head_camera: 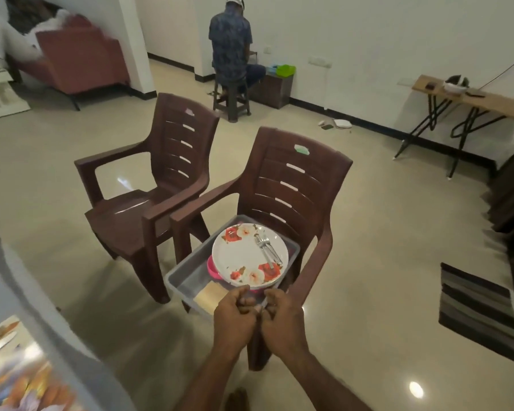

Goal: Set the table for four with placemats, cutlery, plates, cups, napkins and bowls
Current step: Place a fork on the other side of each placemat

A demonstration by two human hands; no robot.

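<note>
A grey plastic bin (187, 271) sits on the seat of the nearer brown chair (303, 179). Inside it lies a white plate with red flowers (244, 253), and two or three forks (267, 247) rest on the plate. A pink bowl (212, 266) peeks out from under the plate, and a beige folded napkin (209, 295) lies in the bin's near end. My left hand (235, 312) and my right hand (282, 315) are side by side at the bin's near rim, fingers curled around it. The rim under them is hidden.
A second brown chair (149, 185) stands to the left, its seat bare. The table edge (27, 298) with a colourful placemat (27, 381) and a knife (0, 341) is at lower left. A person sits on a stool (232, 99) far back. A striped mat (478, 310) lies right.
</note>
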